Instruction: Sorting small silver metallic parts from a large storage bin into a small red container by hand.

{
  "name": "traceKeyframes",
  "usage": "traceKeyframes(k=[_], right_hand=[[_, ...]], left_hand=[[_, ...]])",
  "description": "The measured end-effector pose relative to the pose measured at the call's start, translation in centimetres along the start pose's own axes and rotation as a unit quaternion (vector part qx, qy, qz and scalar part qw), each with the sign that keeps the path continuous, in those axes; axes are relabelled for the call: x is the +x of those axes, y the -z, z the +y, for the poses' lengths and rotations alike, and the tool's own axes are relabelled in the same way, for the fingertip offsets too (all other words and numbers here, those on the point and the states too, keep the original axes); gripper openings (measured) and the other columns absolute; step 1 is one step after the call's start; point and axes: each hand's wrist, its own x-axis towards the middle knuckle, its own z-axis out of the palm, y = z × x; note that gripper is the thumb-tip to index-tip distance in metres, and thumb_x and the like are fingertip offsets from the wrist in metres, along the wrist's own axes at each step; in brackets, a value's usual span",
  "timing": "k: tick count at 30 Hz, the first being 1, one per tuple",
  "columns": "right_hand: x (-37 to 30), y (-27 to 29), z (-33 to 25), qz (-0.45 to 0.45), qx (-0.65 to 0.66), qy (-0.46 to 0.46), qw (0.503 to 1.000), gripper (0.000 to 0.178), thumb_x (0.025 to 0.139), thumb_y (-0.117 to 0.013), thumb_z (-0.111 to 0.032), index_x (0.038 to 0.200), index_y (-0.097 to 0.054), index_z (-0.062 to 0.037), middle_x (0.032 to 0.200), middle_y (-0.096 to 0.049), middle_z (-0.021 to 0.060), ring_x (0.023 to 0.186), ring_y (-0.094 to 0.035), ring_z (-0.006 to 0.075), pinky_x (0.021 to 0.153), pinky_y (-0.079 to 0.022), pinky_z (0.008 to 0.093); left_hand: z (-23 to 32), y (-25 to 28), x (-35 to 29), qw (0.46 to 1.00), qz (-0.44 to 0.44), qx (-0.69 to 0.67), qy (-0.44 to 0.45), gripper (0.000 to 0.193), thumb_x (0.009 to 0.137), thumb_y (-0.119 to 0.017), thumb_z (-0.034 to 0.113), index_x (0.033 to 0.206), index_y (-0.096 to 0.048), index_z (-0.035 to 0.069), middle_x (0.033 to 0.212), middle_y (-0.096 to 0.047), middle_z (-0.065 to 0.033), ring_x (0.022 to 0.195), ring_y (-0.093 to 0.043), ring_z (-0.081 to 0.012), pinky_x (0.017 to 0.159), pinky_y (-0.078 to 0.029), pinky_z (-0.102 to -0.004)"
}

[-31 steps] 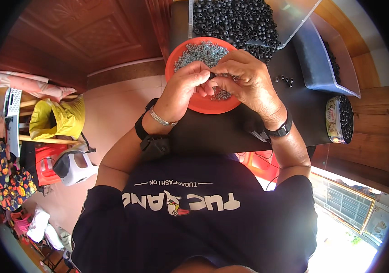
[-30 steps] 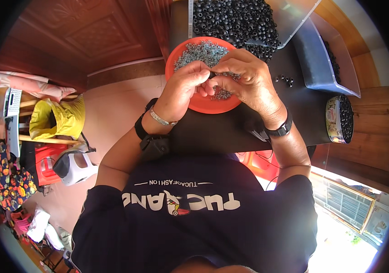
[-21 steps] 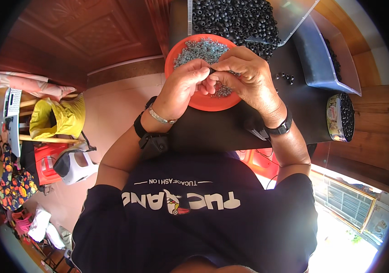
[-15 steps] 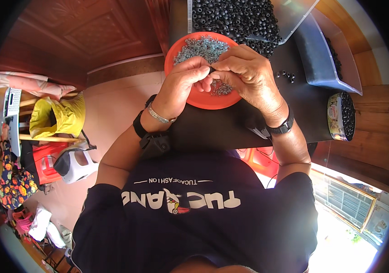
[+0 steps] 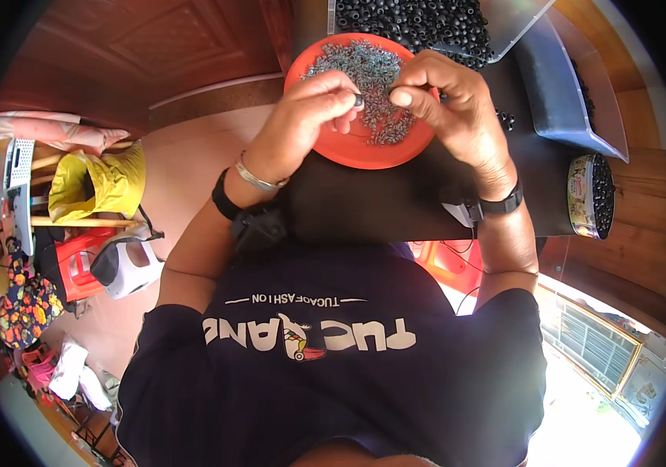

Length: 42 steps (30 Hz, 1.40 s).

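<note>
Over an orange-red round plate (image 5: pixel 333 150), my left hand (image 5: pixel 302 117) pinches a small black ring-like piece (image 5: pixel 358 100) between thumb and fingertips. My right hand (image 5: pixel 457 109) hovers over the plate's right side, a short gap away from the left. Its thumb and forefinger come close together in a pinch; whether a tiny part sits between them I cannot make out. Small silvery metal pieces (image 5: pixel 364 66) lie heaped in the plate, spreading between and below my hands.
Behind the plate stands a clear bin full of black ring-like pieces (image 5: pixel 418 23). A bluish translucent bin (image 5: pixel 558 93) leans at the right, with a round tin (image 5: pixel 588 194) of black pieces nearer. Some loose black pieces (image 5: pixel 506 119) lie on the dark table (image 5: pixel 364 202).
My hands, together over the plate before, have moved apart, the right one to the right. The black piece stays in my left fingertips. The plate sits slightly higher and further right in view.
</note>
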Motion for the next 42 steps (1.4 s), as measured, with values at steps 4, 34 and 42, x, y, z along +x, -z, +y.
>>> traceKeyframes(k=[4,34,42], right_hand=[[0.2,0.9,0.2,-0.087,-0.158,-0.064,0.982,0.008,0.081,-0.067,-0.008,0.087,-0.064,-0.0028,0.08,-0.059,0.0052,0.074,-0.059,0.017,0.066,-0.046,0.0287],[0.0,-2.4,2.7,-0.098,-0.299,-0.094,0.944,0.015,0.08,-0.058,-0.017,0.088,-0.066,-0.0078,0.08,-0.067,0.0112,0.079,-0.064,0.03,0.07,-0.049,0.0398],[-0.1,-2.5,2.0,-0.094,-0.311,-0.059,0.944,0.018,0.08,-0.062,-0.019,0.092,-0.067,-0.0068,0.08,-0.066,0.0101,0.074,-0.064,0.0261,0.065,-0.049,0.0358]], left_hand=[[0.1,2.3,-0.4,0.989,0.001,-0.151,-0.013,0.024,0.095,-0.044,0.023,0.094,-0.055,0.001,0.085,-0.055,-0.0048,0.076,-0.052,-0.0142,0.072,-0.04,-0.0274],[-1.2,1.8,-4.2,0.919,-0.002,-0.389,0.061,0.025,0.094,-0.047,0.025,0.091,-0.057,0.003,0.087,-0.061,-0.0078,0.075,-0.057,-0.018,0.071,-0.044,-0.0288],[-0.9,1.4,-5.0,0.923,0.02,-0.382,0.035,0.026,0.094,-0.046,0.025,0.09,-0.058,0.002,0.085,-0.061,-0.008,0.074,-0.058,-0.0182,0.07,-0.044,-0.0283]])
